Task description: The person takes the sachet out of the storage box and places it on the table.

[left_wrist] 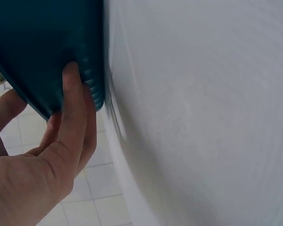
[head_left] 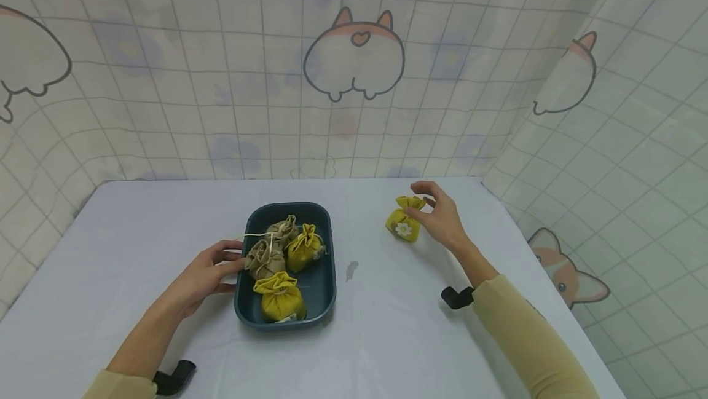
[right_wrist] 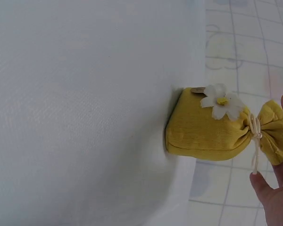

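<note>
My left hand [head_left: 207,273] is at the left side of a dark teal tray [head_left: 326,288]. In the left wrist view its fingers [left_wrist: 71,101] lie on the tray's outer wall, with another digit up at the rim; it holds the side lightly. Inside sit two yellow drawstring pouches [head_left: 283,304] [head_left: 303,252] and two brown ones [head_left: 265,260] [head_left: 284,232]. Right of the tray, a yellow pouch with a white flower [right_wrist: 203,127] stands upright on the table. My right hand [head_left: 439,214] is around its gathered top, thumb close to the tie cord, fingers loosely spread.
The white-covered table [head_left: 381,350] reaches back to a hanging grid-patterned cloth [head_left: 249,110] with cartoon animals. More of that cloth hangs along the right edge. A small grey mark [head_left: 351,270] lies between the tray and the flowered pouch.
</note>
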`<state>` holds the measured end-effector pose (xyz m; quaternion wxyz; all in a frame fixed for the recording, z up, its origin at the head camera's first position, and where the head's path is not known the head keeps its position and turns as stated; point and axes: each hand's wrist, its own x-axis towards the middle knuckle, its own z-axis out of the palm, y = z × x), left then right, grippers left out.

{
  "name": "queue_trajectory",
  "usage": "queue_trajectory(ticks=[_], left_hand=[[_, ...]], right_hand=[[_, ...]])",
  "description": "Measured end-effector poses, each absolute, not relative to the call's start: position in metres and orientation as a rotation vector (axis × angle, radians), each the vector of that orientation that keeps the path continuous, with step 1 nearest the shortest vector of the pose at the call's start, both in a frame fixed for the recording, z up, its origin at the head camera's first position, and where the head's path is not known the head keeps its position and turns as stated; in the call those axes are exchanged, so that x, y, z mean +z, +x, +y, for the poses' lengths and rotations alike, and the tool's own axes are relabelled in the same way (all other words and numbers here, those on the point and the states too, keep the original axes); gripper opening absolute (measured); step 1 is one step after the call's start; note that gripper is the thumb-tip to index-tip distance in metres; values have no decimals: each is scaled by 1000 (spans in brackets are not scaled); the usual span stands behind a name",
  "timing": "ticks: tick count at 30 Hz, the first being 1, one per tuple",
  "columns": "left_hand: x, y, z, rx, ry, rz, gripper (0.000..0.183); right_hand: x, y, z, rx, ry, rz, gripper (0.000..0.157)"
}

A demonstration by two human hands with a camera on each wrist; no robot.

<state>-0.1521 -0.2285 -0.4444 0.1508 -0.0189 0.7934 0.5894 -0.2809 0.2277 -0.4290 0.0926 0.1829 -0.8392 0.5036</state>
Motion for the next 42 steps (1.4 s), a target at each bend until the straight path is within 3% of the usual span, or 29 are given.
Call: queue_trajectory(ticks=[22,42], left_hand=[[-443,-153,-229,1668,-36,2282,60],[-443,-155,-232,1670,-41,2242,61]], right_hand=[[-409,-259,166,1585,938,-2496,58],[-433,-248,95,1584,1284,-2587,54]])
